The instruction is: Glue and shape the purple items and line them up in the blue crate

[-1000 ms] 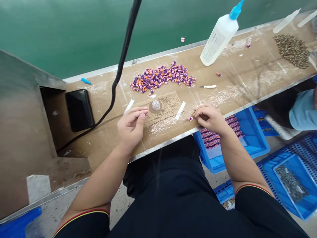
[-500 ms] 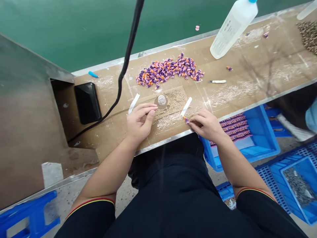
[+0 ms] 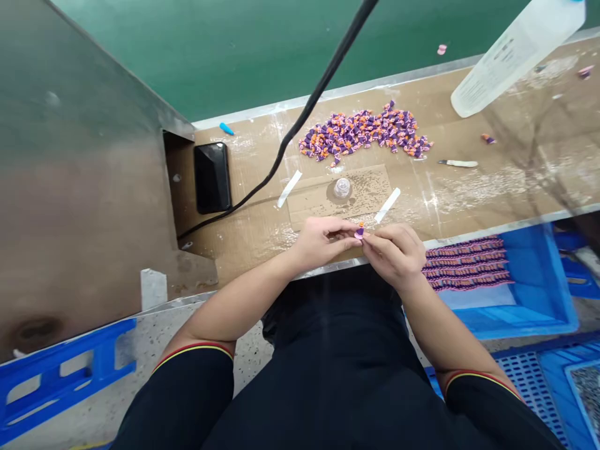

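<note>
Head view: left grip (image 3: 322,241) and right grip (image 3: 397,255) pinch purple piece (image 3: 360,232), bottle print (image 3: 506,49) unreadable.

By the near edge of the brown, white-streaked counter (image 3: 440,194), the small piece (image 3: 360,232) is purple with an orange top and pink base. The pile (image 3: 363,132) toward the far edge mixes purple, orange and pink; the bottle (image 3: 509,65) is milky white, the phone (image 3: 212,178) black, the bin (image 3: 534,275) blue.
</note>
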Tool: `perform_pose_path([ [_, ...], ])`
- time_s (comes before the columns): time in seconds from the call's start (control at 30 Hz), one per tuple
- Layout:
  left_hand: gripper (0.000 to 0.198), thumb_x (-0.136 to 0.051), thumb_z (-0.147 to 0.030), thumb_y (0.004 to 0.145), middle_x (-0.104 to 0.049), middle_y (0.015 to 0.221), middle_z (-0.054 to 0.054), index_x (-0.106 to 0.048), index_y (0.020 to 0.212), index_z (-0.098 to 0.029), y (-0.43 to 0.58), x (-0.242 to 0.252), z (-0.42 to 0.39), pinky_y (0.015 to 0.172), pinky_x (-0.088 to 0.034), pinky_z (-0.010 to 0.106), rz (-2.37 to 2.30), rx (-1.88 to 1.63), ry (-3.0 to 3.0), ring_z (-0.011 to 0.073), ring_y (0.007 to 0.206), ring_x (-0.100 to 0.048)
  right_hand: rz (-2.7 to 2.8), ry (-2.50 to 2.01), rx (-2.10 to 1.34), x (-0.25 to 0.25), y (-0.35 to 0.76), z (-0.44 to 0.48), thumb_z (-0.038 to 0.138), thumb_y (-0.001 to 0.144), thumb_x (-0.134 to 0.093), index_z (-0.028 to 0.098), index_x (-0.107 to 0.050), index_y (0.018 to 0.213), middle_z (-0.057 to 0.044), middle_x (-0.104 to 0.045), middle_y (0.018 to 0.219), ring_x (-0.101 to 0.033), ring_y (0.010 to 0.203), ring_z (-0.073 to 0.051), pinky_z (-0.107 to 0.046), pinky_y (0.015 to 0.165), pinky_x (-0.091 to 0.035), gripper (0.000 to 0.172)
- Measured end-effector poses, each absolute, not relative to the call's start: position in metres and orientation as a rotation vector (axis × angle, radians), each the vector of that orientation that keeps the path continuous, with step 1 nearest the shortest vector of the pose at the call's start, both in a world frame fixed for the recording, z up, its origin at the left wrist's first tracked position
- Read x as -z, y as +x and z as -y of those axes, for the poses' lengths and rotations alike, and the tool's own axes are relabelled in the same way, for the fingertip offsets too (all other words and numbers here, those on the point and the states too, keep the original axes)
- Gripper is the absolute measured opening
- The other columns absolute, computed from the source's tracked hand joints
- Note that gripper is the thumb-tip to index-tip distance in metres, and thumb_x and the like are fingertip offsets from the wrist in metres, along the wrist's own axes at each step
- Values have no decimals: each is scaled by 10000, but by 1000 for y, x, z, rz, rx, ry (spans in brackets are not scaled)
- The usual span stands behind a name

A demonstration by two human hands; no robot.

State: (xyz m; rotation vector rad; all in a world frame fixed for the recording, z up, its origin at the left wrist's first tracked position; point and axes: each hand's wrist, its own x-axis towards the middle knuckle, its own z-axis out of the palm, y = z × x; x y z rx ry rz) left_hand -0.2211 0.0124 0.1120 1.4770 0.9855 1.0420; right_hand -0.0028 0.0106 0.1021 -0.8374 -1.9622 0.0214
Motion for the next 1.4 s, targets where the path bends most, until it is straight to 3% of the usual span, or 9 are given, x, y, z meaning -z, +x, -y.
perform_pose_path([
  [0.13,514,-955,-617,847,-889,1074,135,-898,1105,-176,-225,-116,-13,901,-726,368,-1001,-968,1207,255,959,-866,1945,-829,-108,-107,-8,-12,162,1016,-808,370,-816,1175,-11,-798,914,-745,779,-209,-397,718,-644,262],
  [0.27,621,-955,-672,846,-878,1023,149,-880,1173,-149,-229,-128,-17,868,-724,363,-885,-851,1006,237,898,-848,1774,-990,-581,-115,-12,-12,303,1071,-749,334,-815,1188,-47,-804,1046,-756,816,-209,-378,667,-657,139],
  [0.43,626,-949,-690,848,-862,985,141,-884,1129,-134,-229,-128,-19,857,-698,352,-856,-786,1002,220,849,-816,1670,-1030,-1014,-118,-20,-17,454,1045,-794,294,-824,1114,-87,-785,1222,-764,882,-211,-359,658,-662,177],
  [0.6,694,-975,-643,826,-879,1106,168,-851,1282,-134,-230,-121,-18,975,-709,415,-925,-799,996,240,948,-842,1746,-1187,-799,-117,22,-39,394,1018,-798,283,-792,969,-49,-818,987,-766,873,-228,-388,762,-648,121],
  [0.77,626,-941,-647,859,-882,1134,174,-870,1236,-152,-232,-118,-18,1013,-721,426,-951,-835,1081,275,1045,-864,2006,-1345,-483,-109,82,-65,358,971,-793,291,-794,941,-52,-840,934,-780,881,-277,-457,840,-644,74],
  [1.0,553,-938,-614,878,-886,1111,164,-878,1194,-164,-236,-120,-20,988,-733,401,-1002,-862,1180,279,1056,-870,2087,-1313,-383,-98,92,-73,372,969,-804,296,-798,951,-100,-851,1206,-782,1165,-357,-630,1079,-609,78],
  [1.1,541,-937,-611,881,-888,1092,163,-882,1186,-168,-238,-122,-21,964,-735,395,-1034,-871,1210,272,1024,-871,2103,-1304,-393,-96,94,-72,363,961,-819,305,-822,1065,-105,-830,1328,-757,1265,-375,-670,1139,-581,120],
  [1.23,539,-934,-614,883,-885,1084,170,-885,1179,-166,-238,-122,-23,961,-731,403,-1094,-871,1249,271,990,-868,2098,-1295,-427,-92,100,-70,369,938,-844,312,-813,1237,-112,-790,1452,-715,1366,-397,-709,1181,-554,306],
  [1.4,540,-949,-634,855,-887,1047,157,-895,1146,-182,-237,-122,-23,936,-735,394,-1118,-899,1259,263,966,-867,2070,-1285,-442,-90,99,-68,384,942,-848,304,-814,1185,-110,-791,1457,-717,1366,-386,-698,1190,-546,257],
])
